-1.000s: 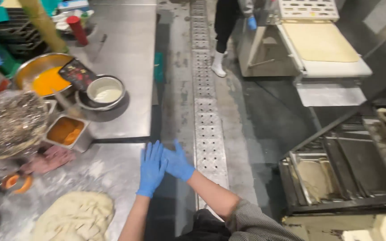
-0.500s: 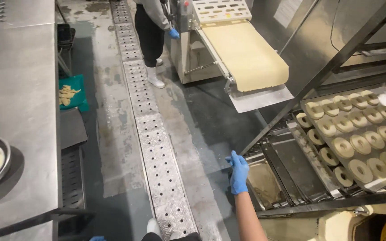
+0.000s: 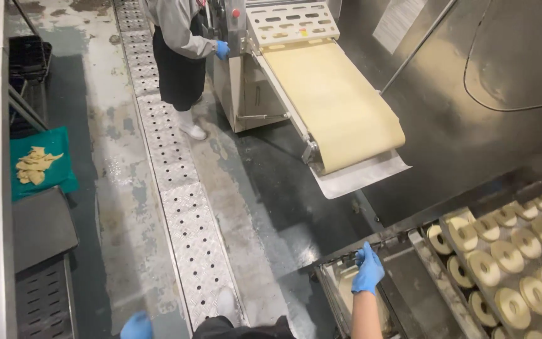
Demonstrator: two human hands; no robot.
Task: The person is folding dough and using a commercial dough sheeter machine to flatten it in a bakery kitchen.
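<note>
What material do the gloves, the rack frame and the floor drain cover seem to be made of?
Gloves: thin blue rubber, probably nitrile; they cling smoothly to the hand. Rack frame: metal, seemingly dull steel, grey with faint glints. Drain cover: metal plate, matte grey, with raised tread and round holes.

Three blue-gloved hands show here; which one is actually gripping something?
The wearer's right hand, lower centre-right: it grips the rack's metal edge. Their left hand hangs free at the bottom edge; the co-worker's glove merely rests by the dough machine.

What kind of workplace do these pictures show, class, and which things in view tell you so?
Probably a commercial bakery: a dough sheeter with a cloth belt, trays of ring-shaped dough pieces on a rack, and the right hand in a blue glove.
</note>
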